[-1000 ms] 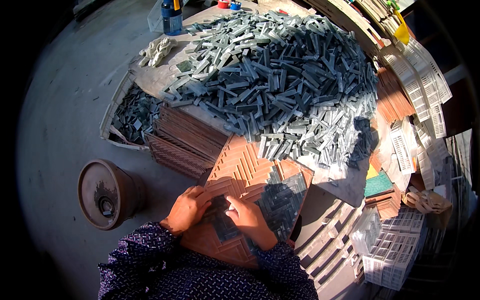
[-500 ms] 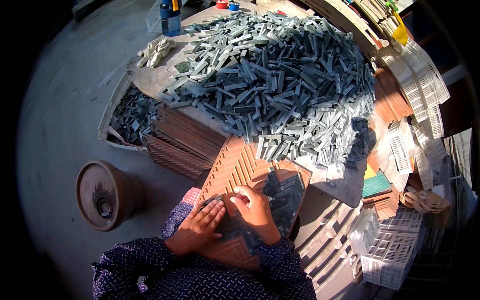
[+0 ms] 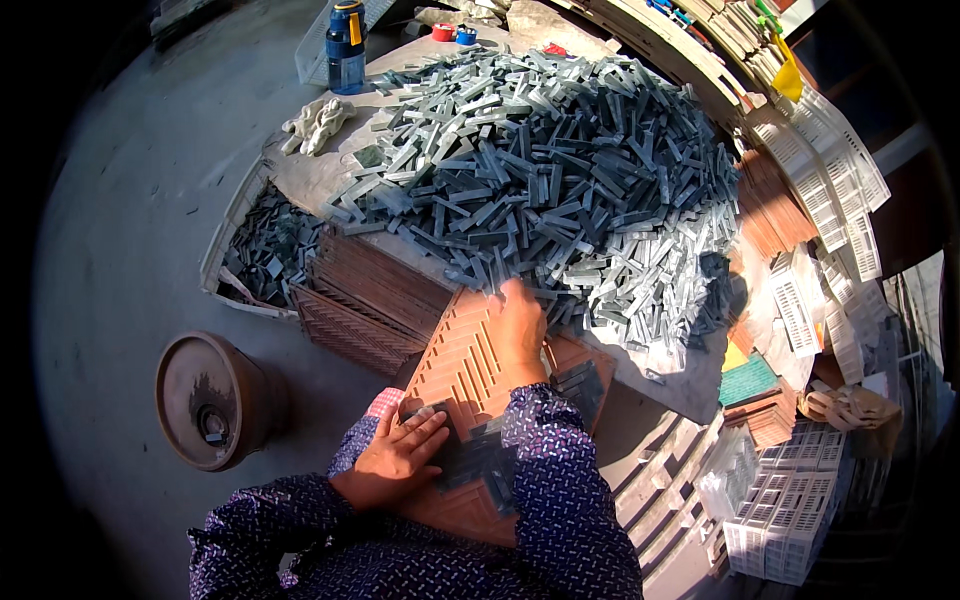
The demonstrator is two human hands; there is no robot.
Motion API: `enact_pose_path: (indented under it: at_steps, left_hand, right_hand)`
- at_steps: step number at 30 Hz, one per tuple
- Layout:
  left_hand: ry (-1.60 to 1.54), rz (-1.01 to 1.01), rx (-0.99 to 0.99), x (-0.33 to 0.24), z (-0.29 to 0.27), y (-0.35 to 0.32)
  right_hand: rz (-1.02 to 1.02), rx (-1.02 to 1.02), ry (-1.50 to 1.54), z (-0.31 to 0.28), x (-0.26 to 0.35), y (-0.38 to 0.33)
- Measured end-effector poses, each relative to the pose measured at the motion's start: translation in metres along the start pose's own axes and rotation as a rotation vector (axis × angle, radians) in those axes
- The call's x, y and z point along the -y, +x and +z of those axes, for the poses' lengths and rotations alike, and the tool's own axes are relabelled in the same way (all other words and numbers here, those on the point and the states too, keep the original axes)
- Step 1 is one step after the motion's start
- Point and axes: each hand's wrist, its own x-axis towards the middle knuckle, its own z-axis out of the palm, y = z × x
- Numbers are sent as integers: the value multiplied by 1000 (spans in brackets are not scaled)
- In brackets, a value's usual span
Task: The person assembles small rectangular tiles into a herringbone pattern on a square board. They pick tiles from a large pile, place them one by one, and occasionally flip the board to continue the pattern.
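Observation:
A brown template board [image 3: 447, 340] with raised herringbone grooves lies tilted before me, its far end against the pile. Dark grey stone strips [image 3: 482, 456] fill part of its grooves. My left hand [image 3: 402, 452] lies flat on the board's left side, fingers stretched over the strips at its edge. My right hand [image 3: 516, 335] reaches across the board to the near edge of a large heap of grey-green stone strips [image 3: 560, 150]. Its fingertips are hidden among the strips, so what they grip cannot be told.
Stacked brown template boards [image 3: 370, 290] stand left of mine, beside a white crate [image 3: 212, 245] of dark stone pieces. A brown round bucket [image 3: 200, 400] stands on the floor. White gloves [image 3: 318, 125] and a blue bottle [image 3: 346, 50] are at the far left; white plastic baskets [image 3: 785, 520] are at right.
My right hand has moved from the middle of the board, away from me, to the edge of the heap. My left hand stays on the board.

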Motion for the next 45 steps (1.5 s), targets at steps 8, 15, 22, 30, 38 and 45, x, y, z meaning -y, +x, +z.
enact_pose_path:
  at_steps: [8,15,22,30,38,45]
  left_hand:
    - [-81,-111,-548,81,-25,93]
    - [59,-28,-449,111,-9,140]
    - [25,-108,-420,117,-11,148]
    - [95,-26,-444,130,-7,157]
    - [118,-1,-379,134,-27,156]
    - [-52,-86,-413,89,-29,79]
  right_hand:
    - [106,227,250,-29,13,-88]
    - [28,455,156,-53,26,-139]
    - [-12,411,271,-40,26,-113]
    - [37,466,336,-40,25,-120]
    - [15,469,345,-41,27,-119]
    - [103,579,361,-48,29,-112]
